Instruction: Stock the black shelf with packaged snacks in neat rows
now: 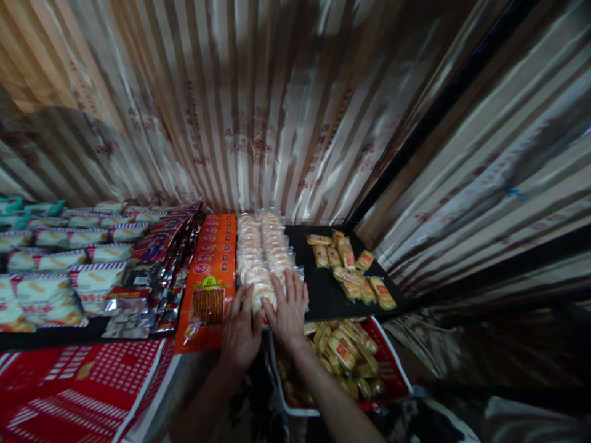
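Two rows of round white crackers in clear packets (265,246) lie overlapping on the black shelf (318,295). My left hand (241,329) rests at the near end of the left row, its fingers stretched out beside the orange snack bags. My right hand (290,307) lies spread over the near end of the right row, fingertips on the packets. Both hands are open and flat, their thumbs close together. Directly left is a row of orange snack bags (207,264), overlapping one another. Yellow wrapped pastries (346,255) sit in loose groups on the right part of the shelf.
A red basket with a white rim (392,357) holds more yellow packets below the shelf. Another red basket (83,381) stands at lower left. Dark red bags (161,258) and white bread packets (96,246) fill the shelf's left. Striped printed sheeting (258,123) hangs behind.
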{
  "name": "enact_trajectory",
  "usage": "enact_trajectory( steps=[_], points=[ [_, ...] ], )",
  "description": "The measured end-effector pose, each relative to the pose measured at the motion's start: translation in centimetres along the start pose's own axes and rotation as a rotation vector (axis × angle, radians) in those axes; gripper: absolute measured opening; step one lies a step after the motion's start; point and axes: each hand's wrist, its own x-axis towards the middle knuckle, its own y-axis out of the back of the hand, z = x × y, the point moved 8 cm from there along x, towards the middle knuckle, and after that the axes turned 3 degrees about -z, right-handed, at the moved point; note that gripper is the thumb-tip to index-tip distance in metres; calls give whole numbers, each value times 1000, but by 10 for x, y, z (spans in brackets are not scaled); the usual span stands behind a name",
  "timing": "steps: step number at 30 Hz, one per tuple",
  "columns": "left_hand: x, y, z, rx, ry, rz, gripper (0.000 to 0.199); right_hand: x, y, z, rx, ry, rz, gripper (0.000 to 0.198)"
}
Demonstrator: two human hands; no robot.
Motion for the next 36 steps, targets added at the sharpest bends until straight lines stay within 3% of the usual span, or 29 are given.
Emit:
enact_trajectory(
  steps=[4, 6, 8, 12, 22, 36],
  points=[
    [26, 16, -16, -140, 135, 151, 50, -1, 0, 0, 8, -5, 0, 53],
    [43, 13, -32, -223, 268, 143, 48, 0, 0, 1, 10, -6, -3, 53],
    [58, 9, -39, -251, 299, 126, 48, 0, 0, 1, 9, 1, 4, 52],
    [71, -4, -41, -260, 297, 86, 48, 0, 0, 1, 7, 9, 19, 53],
    [72, -35, -43, -195, 305, 87, 52, -1, -2, 1, 21, 17, 24, 53],
    [71, -39, -37, -194, 242, 155, 51, 4, -1, 1, -1, 45, 8, 55]
  ],
)
